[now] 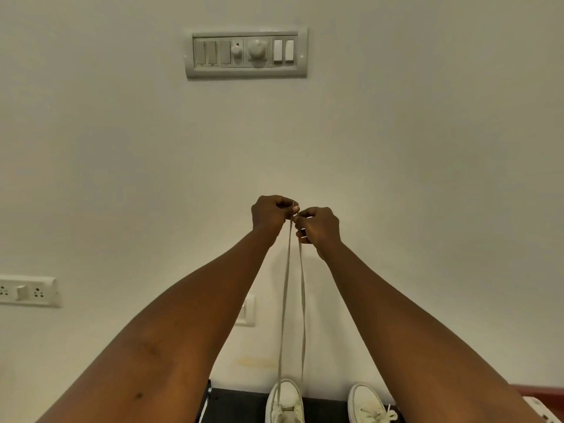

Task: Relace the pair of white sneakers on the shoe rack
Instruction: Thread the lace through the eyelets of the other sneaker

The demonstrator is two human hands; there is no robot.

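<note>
The person's left grip (271, 213) and right grip (319, 227) were raised side by side in front of the plain cream wall (427, 178), almost touching. Each was curled closed and pinching one end of a long flat white shoelace (287, 285). Its two strands ran down nearly parallel to the white canvas left sneaker (285, 401), where they seemed to enter the front eyelets, though the frame cut that part off. This sneaker stood on the dark top of the shoe rack (244, 407), its toe at the rear edge by the wall. The matching white right sneaker (367, 404) stood just beside it toward the right edge, laced and tied in a bow. A grey switch panel with two round knobs (246, 53) hung high on the wall, and a white socket strip (27, 290) sat low at the left.
</note>
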